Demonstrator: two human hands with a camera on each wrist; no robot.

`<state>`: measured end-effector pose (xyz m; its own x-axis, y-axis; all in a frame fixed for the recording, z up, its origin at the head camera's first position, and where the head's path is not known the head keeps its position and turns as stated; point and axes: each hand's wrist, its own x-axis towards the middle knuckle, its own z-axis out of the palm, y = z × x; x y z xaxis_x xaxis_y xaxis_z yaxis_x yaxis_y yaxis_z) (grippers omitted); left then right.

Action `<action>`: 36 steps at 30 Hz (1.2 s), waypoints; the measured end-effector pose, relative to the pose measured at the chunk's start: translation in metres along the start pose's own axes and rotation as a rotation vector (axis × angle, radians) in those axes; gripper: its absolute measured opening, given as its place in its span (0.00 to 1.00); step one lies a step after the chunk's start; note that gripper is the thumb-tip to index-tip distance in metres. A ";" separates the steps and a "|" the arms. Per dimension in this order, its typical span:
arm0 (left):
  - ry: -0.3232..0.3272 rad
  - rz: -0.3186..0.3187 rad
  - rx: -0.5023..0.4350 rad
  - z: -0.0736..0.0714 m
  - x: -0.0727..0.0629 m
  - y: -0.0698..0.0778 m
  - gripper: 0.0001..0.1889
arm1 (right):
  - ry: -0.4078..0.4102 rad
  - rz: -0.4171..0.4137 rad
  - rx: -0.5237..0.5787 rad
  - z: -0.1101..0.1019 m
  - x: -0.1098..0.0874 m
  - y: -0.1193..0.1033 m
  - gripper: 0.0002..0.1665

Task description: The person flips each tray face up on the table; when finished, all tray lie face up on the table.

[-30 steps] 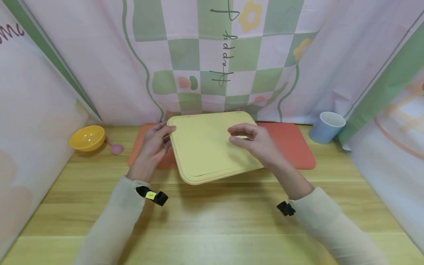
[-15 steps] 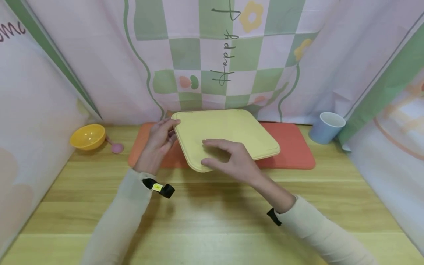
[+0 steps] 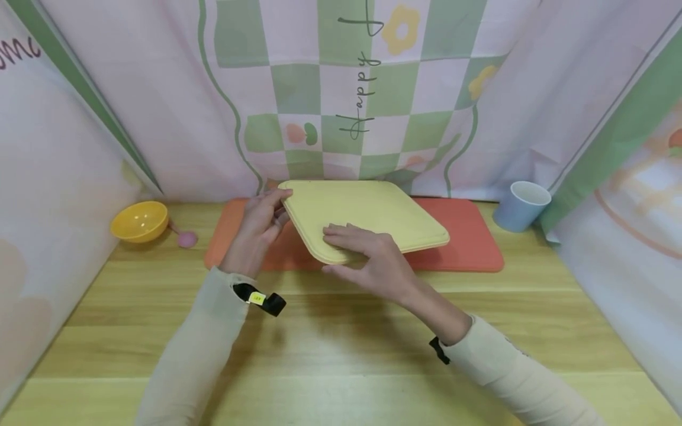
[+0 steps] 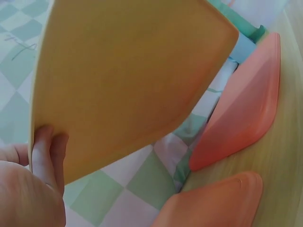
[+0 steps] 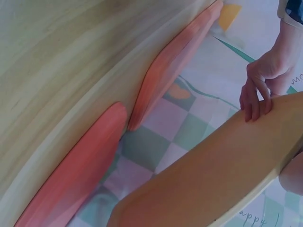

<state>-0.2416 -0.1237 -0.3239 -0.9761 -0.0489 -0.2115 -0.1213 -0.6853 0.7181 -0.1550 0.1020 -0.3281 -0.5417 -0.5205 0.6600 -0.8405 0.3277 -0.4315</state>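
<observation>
My left hand (image 3: 260,222) pinches the left edge of a yellow cutting board (image 3: 362,207), thumb on top and fingers beneath. The board is held tilted above the table, its plain underside facing the left wrist view. Over its near left corner lies my right hand (image 3: 375,263); its extended fingers overlap the top face and its thumb shows just past the near edge. Below and behind lie an orange board (image 4: 215,201) and a red board (image 4: 246,106), side by side and partly hidden by the yellow one in the head view.
A yellow bowl (image 3: 140,222) and a pink spoon (image 3: 186,239) are at the far left of the wooden table (image 3: 341,349). A blue cup (image 3: 521,207) stands at the far right. A checkered curtain (image 3: 346,89) closes off the back.
My right hand has moved left and nearer across the yellow board to its near left corner. The board has turned and tilted, its right end now nearer me; my left hand keeps its hold.
</observation>
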 end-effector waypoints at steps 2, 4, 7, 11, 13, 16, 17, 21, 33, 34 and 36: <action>-0.004 -0.003 -0.027 0.003 -0.001 0.002 0.06 | 0.048 -0.049 0.013 0.000 0.002 0.001 0.28; -0.014 0.005 -0.053 0.008 -0.003 0.004 0.08 | 0.098 -0.092 0.037 -0.002 0.004 0.001 0.27; -0.037 0.017 -0.068 0.016 -0.007 0.009 0.07 | 0.174 -0.140 0.070 -0.006 0.007 0.000 0.27; -0.044 0.029 -0.044 0.029 -0.013 0.016 0.03 | 0.247 -0.162 0.111 -0.014 0.011 -0.002 0.24; -0.039 0.039 -0.029 0.035 -0.015 0.018 0.06 | 0.271 -0.166 0.128 -0.017 0.014 -0.001 0.23; -0.037 0.054 -0.013 0.043 -0.019 0.020 0.08 | 0.308 -0.164 0.129 -0.023 0.017 -0.001 0.26; -0.036 0.057 -0.013 0.046 -0.020 0.020 0.08 | 0.321 -0.158 0.128 -0.025 0.019 0.000 0.27; -0.042 0.070 -0.014 0.054 -0.022 0.017 0.08 | 0.357 -0.132 0.129 -0.032 0.023 0.002 0.26; -0.167 0.049 -0.019 0.074 -0.021 0.013 0.11 | 0.507 -0.005 0.251 -0.059 0.041 0.007 0.15; -0.190 0.052 -0.005 0.075 -0.021 0.013 0.12 | 0.537 -0.006 0.254 -0.060 0.043 0.007 0.16; -0.239 0.056 0.034 0.077 -0.022 0.011 0.15 | 0.605 0.000 0.271 -0.063 0.047 0.008 0.18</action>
<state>-0.2356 -0.0745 -0.2600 -0.9959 0.0900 -0.0109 -0.0679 -0.6614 0.7470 -0.1875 0.1304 -0.2618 -0.5171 0.0400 0.8550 -0.8516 0.0769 -0.5186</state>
